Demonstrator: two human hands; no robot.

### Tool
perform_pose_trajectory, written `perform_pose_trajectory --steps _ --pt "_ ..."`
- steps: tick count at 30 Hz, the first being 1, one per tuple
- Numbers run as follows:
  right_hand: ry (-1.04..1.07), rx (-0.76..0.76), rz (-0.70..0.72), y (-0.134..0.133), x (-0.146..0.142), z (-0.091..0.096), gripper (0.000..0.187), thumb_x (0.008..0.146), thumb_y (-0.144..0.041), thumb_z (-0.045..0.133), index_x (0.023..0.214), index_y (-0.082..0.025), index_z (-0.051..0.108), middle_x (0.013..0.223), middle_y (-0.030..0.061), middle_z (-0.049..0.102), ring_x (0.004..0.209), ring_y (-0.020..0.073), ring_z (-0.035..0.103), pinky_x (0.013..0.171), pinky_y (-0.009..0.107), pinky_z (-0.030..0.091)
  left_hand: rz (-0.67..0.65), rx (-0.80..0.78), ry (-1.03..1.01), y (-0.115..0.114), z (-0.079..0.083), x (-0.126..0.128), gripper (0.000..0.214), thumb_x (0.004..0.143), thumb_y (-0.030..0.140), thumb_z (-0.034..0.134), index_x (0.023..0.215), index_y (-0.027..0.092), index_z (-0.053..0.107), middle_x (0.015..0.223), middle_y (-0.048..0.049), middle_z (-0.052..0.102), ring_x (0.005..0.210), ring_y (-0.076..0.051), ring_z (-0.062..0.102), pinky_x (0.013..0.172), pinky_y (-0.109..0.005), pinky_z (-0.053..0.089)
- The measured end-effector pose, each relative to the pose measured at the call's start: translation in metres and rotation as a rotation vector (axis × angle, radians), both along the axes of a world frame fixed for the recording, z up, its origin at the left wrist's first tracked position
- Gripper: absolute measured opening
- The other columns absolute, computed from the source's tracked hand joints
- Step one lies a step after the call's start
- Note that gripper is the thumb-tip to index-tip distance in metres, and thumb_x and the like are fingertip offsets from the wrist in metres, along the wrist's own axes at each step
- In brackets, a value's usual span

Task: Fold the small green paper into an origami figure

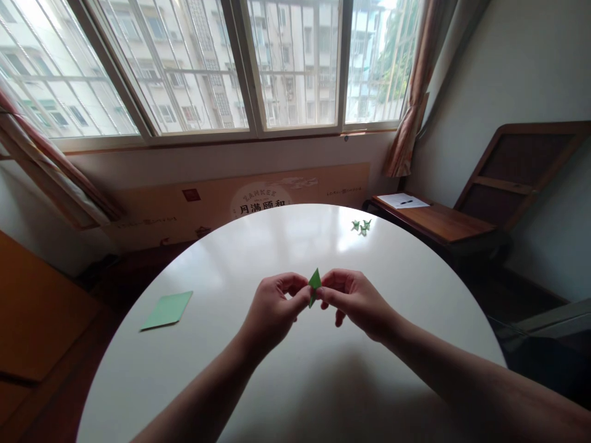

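A small green folded paper, diamond-shaped with a pointed top, is held upright above the middle of the white round table. My left hand pinches it from the left between thumb and fingers. From the right, my right hand grips its other edge the same way. The fingertips hide part of the paper's middle. Over to the left lies a stack of light green square paper. Toward the far right of the table stand 3 small folded green paper figures, close together.
Behind the table's far edge, a printed cardboard panel leans under the barred windows. At right is a wooden desk bearing a white sheet and a pen. Curtains hang at both sides.
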State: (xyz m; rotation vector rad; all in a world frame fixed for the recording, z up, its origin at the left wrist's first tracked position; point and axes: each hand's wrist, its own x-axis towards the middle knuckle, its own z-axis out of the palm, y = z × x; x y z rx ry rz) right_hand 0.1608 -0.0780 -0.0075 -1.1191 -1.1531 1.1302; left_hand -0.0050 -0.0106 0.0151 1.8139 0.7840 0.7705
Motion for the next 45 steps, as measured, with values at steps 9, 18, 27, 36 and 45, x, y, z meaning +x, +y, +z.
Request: perform_pose_trajectory --steps 9,18,27,36,45 --pt "0.020 -0.084 0.016 0.004 0.000 -0.005 0.007 0.075 -0.022 0.062 0.071 -0.017 0.062 0.058 -0.0028 0.055 0.048 0.0093 0.048 0.036 0.017 0.038 -0.036 -0.258 -0.011 0.003 -0.005 0.004 0.020 0.070 0.033 0.072 0.069 0.014 0.065 0.057 0.0008 0.056 0.051 -0.011 0.050 0.038 -0.018 0.041" --pt "0.057 -0.102 0.061 0.006 0.003 -0.006 0.008 0.074 -0.025 0.063 0.076 -0.018 0.060 0.072 0.0008 0.061 0.062 0.0141 0.054 0.036 0.017 0.039 0.006 -0.195 -0.038 0.005 -0.005 0.004 0.020 0.070 0.032 0.069 0.067 0.014 0.062 0.058 0.0019 0.056 0.047 -0.009 0.048 0.040 -0.019 0.041" --pt "0.019 -0.079 0.060 0.005 0.002 -0.002 0.010 0.073 -0.026 0.062 0.079 -0.019 0.057 0.072 -0.0004 0.060 0.060 0.0129 0.052 0.034 0.016 0.038 0.012 -0.227 -0.028 0.006 -0.004 0.004 0.020 0.069 0.032 0.070 0.066 0.014 0.061 0.056 0.0025 0.054 0.047 -0.009 0.047 0.039 -0.019 0.040" --pt "-0.032 -0.087 0.053 0.010 0.004 -0.014 0.004 0.073 -0.022 0.056 0.072 -0.018 0.057 0.057 -0.0038 0.051 0.046 0.0092 0.046 0.035 0.017 0.040 -0.079 -0.192 -0.010 0.007 -0.018 0.006 0.017 0.073 0.031 0.065 0.073 0.015 0.062 0.059 0.0015 0.057 0.050 -0.011 0.052 0.040 -0.019 0.043" --pt "-0.083 -0.097 0.044 0.010 0.004 -0.013 0.004 0.073 -0.021 0.054 0.071 -0.018 0.057 0.059 -0.0034 0.054 0.046 0.0092 0.048 0.035 0.017 0.039 -0.082 -0.183 -0.009 0.009 -0.021 0.006 0.014 0.071 0.028 0.062 0.071 0.015 0.062 0.058 0.0014 0.056 0.050 -0.011 0.051 0.038 -0.018 0.042"
